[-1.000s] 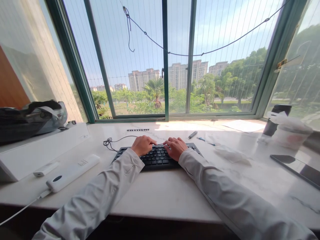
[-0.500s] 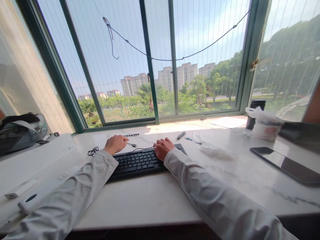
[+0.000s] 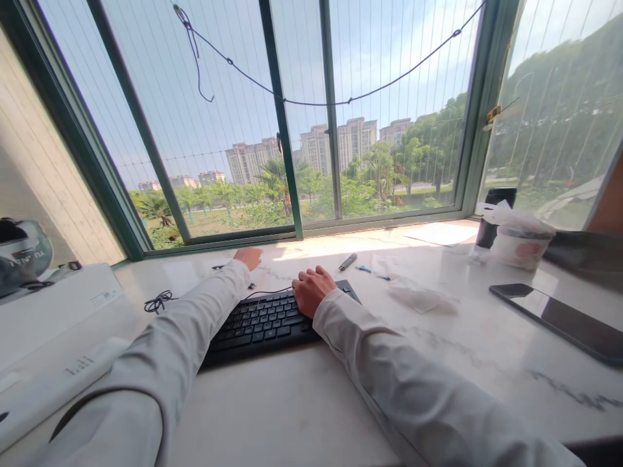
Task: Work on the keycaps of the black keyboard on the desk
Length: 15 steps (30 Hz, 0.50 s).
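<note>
1. Where the counter (image 3: 263,415) comes nearest, two grey sleeves slant inward; the left sleeve (image 3: 180,350) overlaps the keyboard's left end, because that arm stretches farther forward.
2. Keyboard (image 3: 265,324): flat on the counter between the forearms, keys up, slightly askew. Position presumably chosen for easy reach by both hands.
3. Right hand (image 3: 313,292): on the keyboard's far right part, fingers bent and close together. Undersides hidden; cannot tell whether they press or grip. Its weight there would probably steady the board.
4. Coiled cord (image 3: 160,300): left of the left sleeve, looped in a bundle, likely to gather slack. Small plug (image 3: 252,286): just past the keyboard, beside the same sleeve.
5. Left hand (image 3: 249,257): beyond the keyboard, low at the counter; contact unclear. One finger seems to point rightward; the rest are blurred, so cannot tell whether anything is pinched.
6. Grey tool (image 3: 348,262): beyond the right hand, near a blue-ended stick (image 3: 372,272); both perhaps set there to stay off the keys.
7. Window frame (image 3: 283,139): farthest part of the room, behind everything above.
</note>
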Motion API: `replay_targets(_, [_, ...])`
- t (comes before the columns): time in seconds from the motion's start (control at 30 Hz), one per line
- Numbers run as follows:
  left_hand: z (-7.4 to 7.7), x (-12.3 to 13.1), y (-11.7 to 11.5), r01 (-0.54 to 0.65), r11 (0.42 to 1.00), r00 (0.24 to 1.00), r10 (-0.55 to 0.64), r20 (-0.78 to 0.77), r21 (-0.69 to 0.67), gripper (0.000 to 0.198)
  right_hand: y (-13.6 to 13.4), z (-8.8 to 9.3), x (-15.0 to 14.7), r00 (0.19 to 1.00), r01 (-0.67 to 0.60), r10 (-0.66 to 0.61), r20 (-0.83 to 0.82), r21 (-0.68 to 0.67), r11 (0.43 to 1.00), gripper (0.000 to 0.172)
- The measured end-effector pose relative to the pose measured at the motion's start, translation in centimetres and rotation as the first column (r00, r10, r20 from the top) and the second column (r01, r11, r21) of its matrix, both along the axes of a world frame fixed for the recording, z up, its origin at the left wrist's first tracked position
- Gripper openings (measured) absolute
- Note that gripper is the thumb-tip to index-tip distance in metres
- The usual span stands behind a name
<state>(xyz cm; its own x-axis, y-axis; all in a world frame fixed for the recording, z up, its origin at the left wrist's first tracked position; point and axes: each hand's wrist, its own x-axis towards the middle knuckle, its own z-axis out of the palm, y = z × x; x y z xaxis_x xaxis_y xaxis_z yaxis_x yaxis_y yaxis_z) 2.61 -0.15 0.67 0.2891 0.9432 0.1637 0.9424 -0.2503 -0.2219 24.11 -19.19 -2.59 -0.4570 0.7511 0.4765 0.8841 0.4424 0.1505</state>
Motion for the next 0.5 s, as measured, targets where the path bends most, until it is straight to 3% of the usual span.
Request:
replay_targets(0.3, [-2.6, 1.7, 3.3, 0.014, 0.999, 0.993, -0.008, -0.121, 0.051, 0.024, -0.1, 0.0, -0.1, 1.000, -0.029, 0.029, -0.007, 0.031, 0.999, 0.026])
replay_targets(0.4, [-2.5, 1.7, 3.6, 0.040, 0.997, 0.993, -0.032, -0.113, 0.069, 0.023, -0.2, 0.1, -0.1, 1.000, -0.021, 0.021, -0.006, 0.026, 0.999, 0.024])
replay_targets(0.5, [-1.6, 1.6, 3.2, 0.059, 0.993, 0.995, -0.049, -0.090, 0.106, 0.027, -0.2, 0.2, -0.1, 1.000, -0.020, 0.020, -0.004, 0.020, 1.000, 0.021])
